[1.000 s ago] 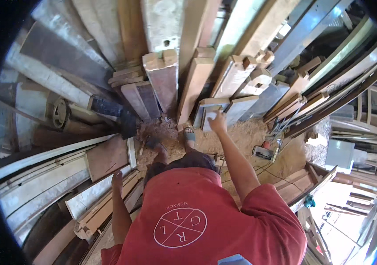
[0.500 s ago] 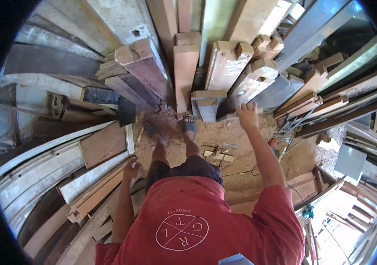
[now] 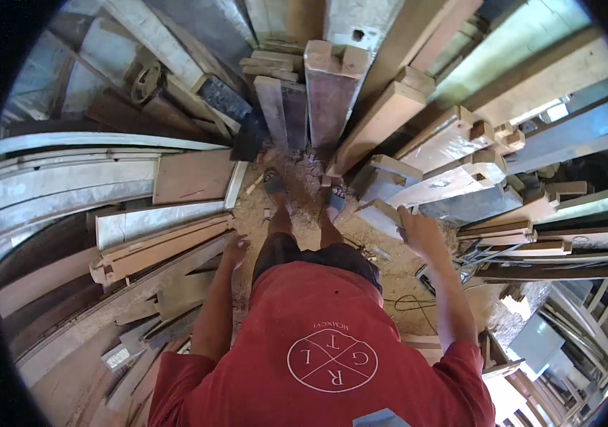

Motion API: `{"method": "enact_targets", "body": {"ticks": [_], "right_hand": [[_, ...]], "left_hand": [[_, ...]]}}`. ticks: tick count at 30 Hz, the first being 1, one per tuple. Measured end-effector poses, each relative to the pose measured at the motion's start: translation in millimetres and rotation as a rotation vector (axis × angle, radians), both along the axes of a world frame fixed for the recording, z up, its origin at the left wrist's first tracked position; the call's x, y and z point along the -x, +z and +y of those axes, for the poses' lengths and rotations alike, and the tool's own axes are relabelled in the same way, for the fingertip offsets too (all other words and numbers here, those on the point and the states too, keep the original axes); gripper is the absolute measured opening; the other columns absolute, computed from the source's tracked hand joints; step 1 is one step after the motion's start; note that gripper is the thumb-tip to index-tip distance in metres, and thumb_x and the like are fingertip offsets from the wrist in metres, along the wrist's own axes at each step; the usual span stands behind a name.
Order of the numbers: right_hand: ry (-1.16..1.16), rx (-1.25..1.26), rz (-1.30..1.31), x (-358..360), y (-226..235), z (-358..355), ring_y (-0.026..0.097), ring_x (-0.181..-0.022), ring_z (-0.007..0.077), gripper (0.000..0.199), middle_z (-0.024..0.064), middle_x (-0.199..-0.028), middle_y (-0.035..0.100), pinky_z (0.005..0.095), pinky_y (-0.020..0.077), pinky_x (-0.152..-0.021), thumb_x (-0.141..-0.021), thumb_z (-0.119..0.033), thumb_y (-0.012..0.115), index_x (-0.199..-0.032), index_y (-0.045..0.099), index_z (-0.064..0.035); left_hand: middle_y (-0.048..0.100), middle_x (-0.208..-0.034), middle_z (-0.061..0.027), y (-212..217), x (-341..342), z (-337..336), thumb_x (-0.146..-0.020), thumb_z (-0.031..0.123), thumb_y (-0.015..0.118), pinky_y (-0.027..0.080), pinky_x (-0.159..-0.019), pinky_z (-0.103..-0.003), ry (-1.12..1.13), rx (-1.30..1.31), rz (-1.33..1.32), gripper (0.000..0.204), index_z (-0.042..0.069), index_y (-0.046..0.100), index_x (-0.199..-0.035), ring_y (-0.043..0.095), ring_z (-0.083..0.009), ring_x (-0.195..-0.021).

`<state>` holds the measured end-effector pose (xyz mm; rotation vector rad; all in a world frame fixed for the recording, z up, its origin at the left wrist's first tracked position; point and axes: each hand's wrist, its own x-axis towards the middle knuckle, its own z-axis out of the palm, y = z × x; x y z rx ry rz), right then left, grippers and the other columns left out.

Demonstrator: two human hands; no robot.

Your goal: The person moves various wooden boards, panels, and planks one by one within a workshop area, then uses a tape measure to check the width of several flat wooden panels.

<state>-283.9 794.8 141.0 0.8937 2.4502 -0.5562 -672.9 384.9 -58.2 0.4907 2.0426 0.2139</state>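
My right hand is closed on the end of a short wooden board, its fingers over the near edge. That board leans at a tilt over the dirt floor, beside a pale upright plank and a short block-topped board. My left hand hangs beside my thigh with its fingers curled in and nothing visible in them. Nearest to it are the ends of stacked brown boards on the left.
Upright planks and notched posts stand in a row ahead of my feet. Long boards pile up on the left. At the right lie more timber and a dark cable on the dirt floor. A wheel-shaped part sits far left.
My view has turned to the left, so the planks ahead appear farther right. My right hand, which was by the upright planks with fingers spread, now grips the short board, which has tilted toward me.
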Motion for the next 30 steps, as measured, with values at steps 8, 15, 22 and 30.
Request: {"method": "enact_targets", "body": {"ticks": [8, 15, 22, 30], "right_hand": [[0.042, -0.031, 0.176, 121, -11, 18, 0.067, -0.073, 0.0412, 0.049, 0.0205, -0.079, 0.067, 0.0527, 0.0529, -0.066, -0.085, -0.024, 0.066, -0.126, 0.045, -0.0071], [0.062, -0.013, 0.076, 272, -87, 74, 0.066, -0.091, 0.0395, 0.052, 0.0215, -0.101, 0.066, 0.0503, 0.0535, -0.073, -0.083, -0.019, 0.065, -0.13, 0.045, -0.0108], [-0.23, -0.354, 0.352, 299, -98, 28, 0.059, -0.105, 0.0336, 0.056, 0.0137, -0.119, 0.057, 0.0468, 0.0471, -0.091, -0.082, -0.026, 0.07, -0.132, 0.05, -0.013], [-0.689, -0.37, -0.106, 132, -195, 1, 0.046, -0.125, 0.038, 0.072, 0.0205, -0.14, 0.042, 0.0495, 0.0408, -0.101, -0.077, -0.021, 0.071, -0.141, 0.04, -0.0141]], "left_hand": [[0.064, -0.121, -0.0201, 16, 17, -21, -0.093, 0.039, 0.058, 0.047, -0.095, -0.042, 0.051, 0.077, -0.036, 0.047, 0.011, 0.057, -0.13, 0.06, -0.035, -0.114], [0.062, -0.125, -0.0202, 13, 81, -55, -0.093, 0.036, 0.057, 0.046, -0.097, -0.041, 0.111, 0.047, -0.004, 0.043, 0.011, 0.058, -0.129, 0.059, -0.0368, -0.115], [0.062, -0.125, -0.0197, 3, 136, -80, -0.093, 0.036, 0.058, 0.046, -0.098, -0.041, 0.199, 0.055, 0.045, 0.044, 0.007, 0.059, -0.126, 0.06, -0.0341, -0.116], [0.063, -0.124, -0.0161, 15, 154, -52, -0.094, 0.032, 0.058, 0.042, -0.102, -0.037, 0.034, -0.004, 0.041, 0.042, 0.005, 0.059, -0.126, 0.057, -0.0279, -0.121]]}}
